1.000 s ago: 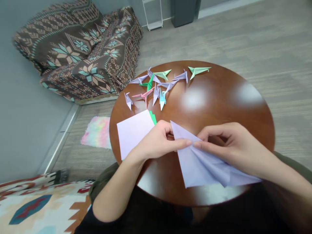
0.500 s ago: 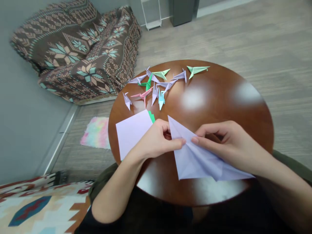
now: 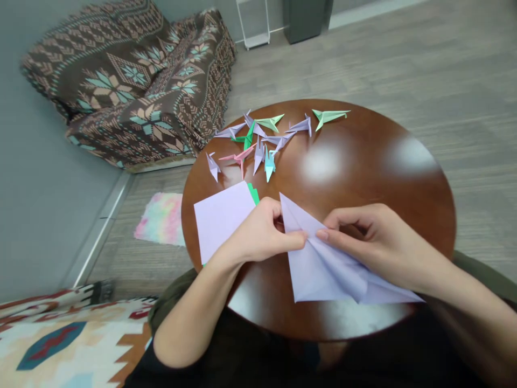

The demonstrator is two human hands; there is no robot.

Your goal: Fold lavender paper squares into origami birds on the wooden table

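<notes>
Both hands pinch a partly folded sheet of lavender origami paper point(image 3: 323, 275) just above the near side of the table. My left hand point(image 3: 269, 231) grips its left part, thumb on top near the middle crease and the other fingers behind. My right hand point(image 3: 363, 237) pinches the upper right edge between thumb and forefinger, the two thumb tips close together. Below them the paper bulges in a loose fold, with points at top, lower left and lower right. Beside my left wrist lies a stack of square origami paper point(image 3: 222, 218), lavender on top, with green sheets peeking out.
Several folded paper cranes in lavender, green, pink and blue, among them a pink crane point(image 3: 240, 158), cluster at the far left of the round wooden table point(image 3: 383, 161). A sofa with a patterned cover point(image 3: 133, 91) and a pastel rug point(image 3: 159, 218) are beyond.
The hands keep the same pinch on the lavender paper. Its lower fold bulges slightly more and the lower edge sits a little lower. The whole view has shifted slightly.
</notes>
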